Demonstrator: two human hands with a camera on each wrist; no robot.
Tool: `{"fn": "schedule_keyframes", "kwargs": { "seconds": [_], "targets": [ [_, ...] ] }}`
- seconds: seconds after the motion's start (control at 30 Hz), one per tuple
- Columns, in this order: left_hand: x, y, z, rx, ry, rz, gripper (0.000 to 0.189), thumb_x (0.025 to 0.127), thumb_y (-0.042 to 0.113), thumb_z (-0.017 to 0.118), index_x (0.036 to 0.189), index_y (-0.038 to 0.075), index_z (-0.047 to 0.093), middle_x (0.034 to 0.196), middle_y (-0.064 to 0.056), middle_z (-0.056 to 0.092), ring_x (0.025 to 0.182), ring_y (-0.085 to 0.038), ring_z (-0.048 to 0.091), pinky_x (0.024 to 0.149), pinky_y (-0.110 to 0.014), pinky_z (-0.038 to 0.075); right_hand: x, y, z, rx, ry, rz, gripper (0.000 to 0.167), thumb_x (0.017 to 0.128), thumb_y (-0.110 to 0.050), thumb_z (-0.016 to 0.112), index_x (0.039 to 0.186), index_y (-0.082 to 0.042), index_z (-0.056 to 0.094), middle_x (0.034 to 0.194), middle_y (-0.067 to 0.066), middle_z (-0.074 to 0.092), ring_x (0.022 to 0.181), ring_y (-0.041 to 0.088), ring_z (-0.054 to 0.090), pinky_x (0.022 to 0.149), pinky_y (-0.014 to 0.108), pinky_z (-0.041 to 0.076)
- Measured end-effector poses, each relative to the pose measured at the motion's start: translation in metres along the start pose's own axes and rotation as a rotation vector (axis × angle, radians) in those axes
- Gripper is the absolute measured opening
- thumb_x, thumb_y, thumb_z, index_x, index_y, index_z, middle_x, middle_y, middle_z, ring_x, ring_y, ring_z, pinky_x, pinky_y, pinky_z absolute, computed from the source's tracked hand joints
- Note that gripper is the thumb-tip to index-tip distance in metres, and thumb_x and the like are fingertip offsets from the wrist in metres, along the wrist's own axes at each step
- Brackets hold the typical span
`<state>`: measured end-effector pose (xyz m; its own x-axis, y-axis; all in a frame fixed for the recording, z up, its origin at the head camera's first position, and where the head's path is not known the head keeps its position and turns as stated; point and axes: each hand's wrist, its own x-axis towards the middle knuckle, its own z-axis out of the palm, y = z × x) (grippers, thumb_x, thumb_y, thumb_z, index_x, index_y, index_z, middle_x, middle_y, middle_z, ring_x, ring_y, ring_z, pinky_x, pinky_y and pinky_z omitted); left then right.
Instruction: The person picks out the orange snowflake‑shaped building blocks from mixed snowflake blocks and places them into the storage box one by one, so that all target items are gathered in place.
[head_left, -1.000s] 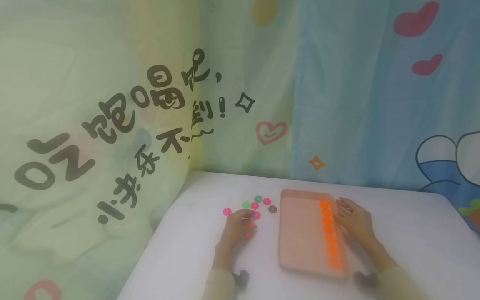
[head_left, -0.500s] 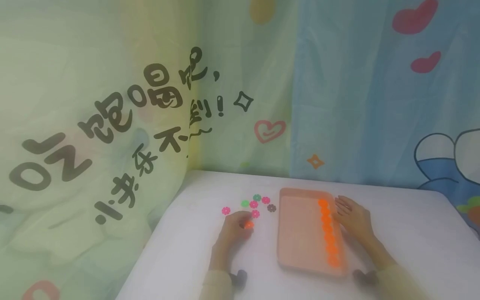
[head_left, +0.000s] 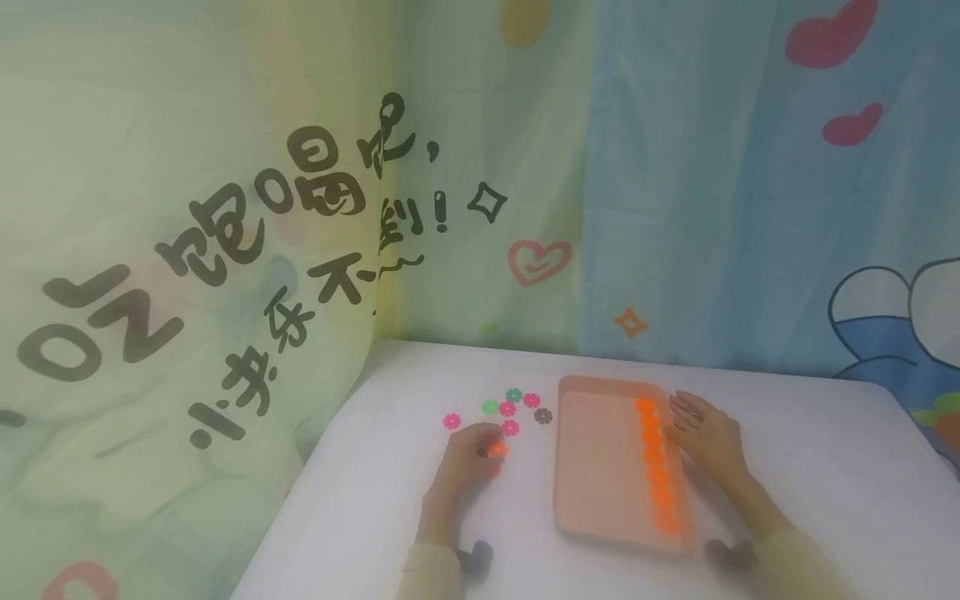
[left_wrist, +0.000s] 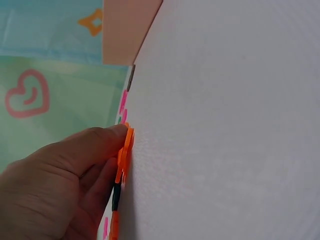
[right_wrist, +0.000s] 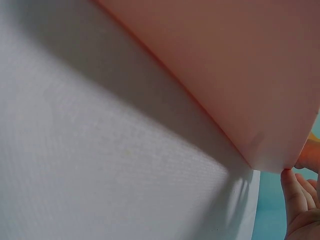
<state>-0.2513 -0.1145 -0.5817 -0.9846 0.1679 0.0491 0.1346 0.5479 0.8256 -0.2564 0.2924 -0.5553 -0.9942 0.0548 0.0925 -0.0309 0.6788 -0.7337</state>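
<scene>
In the head view my left hand (head_left: 467,458) is low over the white table, left of the tray. Its thumb and fingers pinch an orange flower-shaped plastic piece (left_wrist: 125,155), which stands on edge in the left wrist view. More orange (left_wrist: 114,225) shows below the fingers, partly hidden. My right hand (head_left: 708,437) holds the right rim of a shallow pink tray (head_left: 600,467), its thumb over the edge and its fingers outside. A row of orange flower pieces (head_left: 655,457) lies along the tray's right side. The right wrist view shows fingers (right_wrist: 295,197) at the tray's wall.
Loose flower pieces lie beyond my left hand: several pink ones (head_left: 510,427), two green ones (head_left: 513,395) and a dark brown one (head_left: 543,416). Printed curtains (head_left: 480,167) hang behind the white table (head_left: 420,375). A dark object (head_left: 476,557) sits at each wrist.
The left fingers have shifted around the orange piece, which now shows between them. My right hand and the tray stay in place, apart from a slight shift of the head view.
</scene>
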Motion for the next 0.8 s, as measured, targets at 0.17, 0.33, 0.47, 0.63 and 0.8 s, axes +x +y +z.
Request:
{"fn": "schedule_keyframes", "kwargs": {
  "seconds": [0.17, 0.33, 0.47, 0.63, 0.8],
  "targets": [
    [0.001, -0.002, 0.0, 0.016, -0.004, -0.014, 0.048, 0.086, 0.021, 0.076, 0.128, 0.036, 0.06, 0.123, 0.021, 0.059, 0.12, -0.01, 0.054, 0.099, -0.038, 0.047, 0.001, 0.002, 0.002, 0.006, -0.005, 0.003, 0.061, 0.099, -0.025, 0.056, 0.146, 0.007, 0.034, 0.144, 0.026, 0.042, 0.131, 0.042, 0.042, 0.098, 0.054, 0.04],
    [0.004, 0.001, 0.0, 0.043, -0.017, -0.033, 0.048, 0.086, 0.022, 0.076, 0.128, 0.037, 0.059, 0.122, 0.021, 0.059, 0.121, -0.011, 0.054, 0.099, -0.039, 0.047, 0.002, 0.002, 0.002, 0.032, 0.002, 0.011, 0.059, 0.098, -0.022, 0.057, 0.145, 0.007, 0.034, 0.143, 0.027, 0.042, 0.13, 0.042, 0.043, 0.097, 0.052, 0.041],
    [0.005, 0.007, 0.0, 0.067, -0.03, -0.056, 0.048, 0.087, 0.022, 0.075, 0.13, 0.036, 0.059, 0.125, 0.019, 0.058, 0.124, -0.013, 0.052, 0.1, -0.04, 0.046, 0.001, 0.0, 0.001, 0.069, 0.011, 0.005, 0.059, 0.097, -0.019, 0.058, 0.145, 0.008, 0.035, 0.142, 0.027, 0.043, 0.128, 0.042, 0.045, 0.096, 0.049, 0.042],
    [0.005, 0.013, 0.0, 0.129, -0.06, -0.084, 0.052, 0.087, 0.024, 0.074, 0.133, 0.037, 0.056, 0.131, 0.018, 0.055, 0.13, -0.014, 0.047, 0.102, -0.041, 0.044, -0.001, -0.002, 0.0, 0.066, 0.004, 0.0, 0.059, 0.098, -0.02, 0.058, 0.145, 0.008, 0.035, 0.143, 0.028, 0.042, 0.129, 0.042, 0.044, 0.097, 0.049, 0.041],
    [0.005, 0.017, -0.002, 0.164, -0.103, -0.103, 0.057, 0.085, 0.016, 0.075, 0.134, 0.038, 0.055, 0.134, 0.016, 0.054, 0.131, -0.015, 0.045, 0.104, -0.043, 0.042, -0.001, -0.004, 0.0, 0.053, 0.004, 0.015, 0.06, 0.098, -0.02, 0.057, 0.145, 0.009, 0.033, 0.143, 0.028, 0.041, 0.13, 0.043, 0.042, 0.098, 0.052, 0.041]
  ]
}}
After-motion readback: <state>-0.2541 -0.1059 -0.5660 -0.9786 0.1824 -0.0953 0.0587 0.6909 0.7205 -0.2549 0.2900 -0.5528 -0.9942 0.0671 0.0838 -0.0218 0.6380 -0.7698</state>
